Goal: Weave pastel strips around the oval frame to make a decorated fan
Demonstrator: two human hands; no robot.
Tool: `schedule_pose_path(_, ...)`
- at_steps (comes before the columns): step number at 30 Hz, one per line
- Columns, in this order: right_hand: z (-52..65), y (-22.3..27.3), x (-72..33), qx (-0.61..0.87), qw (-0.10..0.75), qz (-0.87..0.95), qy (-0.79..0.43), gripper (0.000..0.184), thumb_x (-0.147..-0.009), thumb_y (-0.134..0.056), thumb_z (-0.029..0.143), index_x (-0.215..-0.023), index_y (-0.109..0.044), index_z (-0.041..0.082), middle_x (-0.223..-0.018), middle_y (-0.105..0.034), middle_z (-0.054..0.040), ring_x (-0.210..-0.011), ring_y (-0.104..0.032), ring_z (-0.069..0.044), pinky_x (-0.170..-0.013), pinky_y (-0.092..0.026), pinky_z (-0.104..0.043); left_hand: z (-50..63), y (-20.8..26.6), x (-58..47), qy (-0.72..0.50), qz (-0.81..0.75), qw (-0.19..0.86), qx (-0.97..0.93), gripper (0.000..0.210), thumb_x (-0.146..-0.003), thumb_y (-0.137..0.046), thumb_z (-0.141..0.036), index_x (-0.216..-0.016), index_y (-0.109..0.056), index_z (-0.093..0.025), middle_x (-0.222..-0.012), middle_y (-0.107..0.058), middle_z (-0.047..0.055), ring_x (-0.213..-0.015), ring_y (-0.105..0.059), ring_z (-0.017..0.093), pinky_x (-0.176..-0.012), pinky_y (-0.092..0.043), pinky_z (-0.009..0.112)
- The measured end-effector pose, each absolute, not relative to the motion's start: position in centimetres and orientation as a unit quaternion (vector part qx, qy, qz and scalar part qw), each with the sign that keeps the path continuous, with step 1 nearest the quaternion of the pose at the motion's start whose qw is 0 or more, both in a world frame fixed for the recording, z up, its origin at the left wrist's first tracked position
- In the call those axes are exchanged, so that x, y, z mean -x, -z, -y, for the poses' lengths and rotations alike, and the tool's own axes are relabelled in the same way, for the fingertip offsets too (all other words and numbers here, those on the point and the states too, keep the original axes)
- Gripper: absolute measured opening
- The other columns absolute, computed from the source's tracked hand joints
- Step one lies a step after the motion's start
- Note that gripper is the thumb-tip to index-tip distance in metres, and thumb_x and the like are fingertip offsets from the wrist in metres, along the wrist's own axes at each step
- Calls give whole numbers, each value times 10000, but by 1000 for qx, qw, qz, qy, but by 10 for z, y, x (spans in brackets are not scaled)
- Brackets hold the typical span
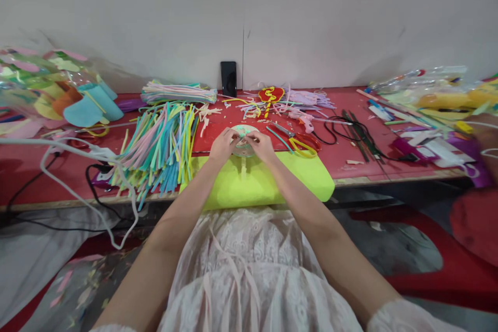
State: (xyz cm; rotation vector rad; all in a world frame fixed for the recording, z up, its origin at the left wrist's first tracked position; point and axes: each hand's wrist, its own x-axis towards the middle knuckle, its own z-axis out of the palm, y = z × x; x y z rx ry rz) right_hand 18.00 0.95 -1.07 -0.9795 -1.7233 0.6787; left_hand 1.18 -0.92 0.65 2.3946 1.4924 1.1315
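My left hand point(224, 145) and my right hand point(262, 145) meet above a small round, pale disc point(246, 128) on the red work surface. Both have the thumb and fingers pinched together, close to each other. Something small and light green shows at the fingertips, but its kind is too small to tell. Beneath my wrists a bright yellow-green sheet point(221, 184) hangs over the table edge. Scissors point(304, 146) with orange and yellow handles lie just right of my right hand. A red and yellow flower-like shape point(271, 95) lies beyond the disc.
A heap of pastel pipe cleaners point(155, 148) spreads at the left. A black phone point(229, 79) leans on the white partition point(155, 26). To the right lie a pink glue gun point(306, 122) and a black cable point(361, 132). Part of another person point(486, 140) shows at the right edge.
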Motion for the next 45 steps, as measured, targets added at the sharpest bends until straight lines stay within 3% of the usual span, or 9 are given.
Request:
schedule_pose_path(12,-7,11,-179,408,499,723,-249,151,-776,-529,276,-806,-652,195,-814,-679,-23,-760,-607,-150,-739,-446,-266,10,-6,-15,-353,-486,-17,-799,144,-844,-481,-289,-920,-544,-184,-928,-562,52,-864,-533,155,-770,-408,270)
schedule_pose_path(25,-2,5,-178,403,494,723,-265,217,-798,-516,363,-806,-636,183,-782,-661,-23,-718,-581,-134,-677,-435,-242,10,-7,-15,-398,-476,64,-782,88,-825,-492,-238,-831,-563,-185,-847,-568,26,-796,-531,129,-717,-411,253)
schedule_pose_path(33,-2,4,-178,412,484,719,-281,257,-799,-503,402,-770,-620,174,-751,-653,-34,-692,-568,-132,-663,-430,-244,13,-12,-16,-409,-470,-4,-782,146,-845,-469,-250,-738,-551,-193,-787,-587,22,-781,-485,154,-733,-378,290)
schedule_pose_path(45,-2,1,-178,418,477,706,-317,273,-788,-513,422,-763,-623,173,-733,-661,-37,-693,-581,-139,-662,-446,-252,16,-19,-15,-367,-473,-15,-801,184,-853,-457,-289,-755,-577,-190,-815,-602,42,-807,-500,171,-764,-363,314)
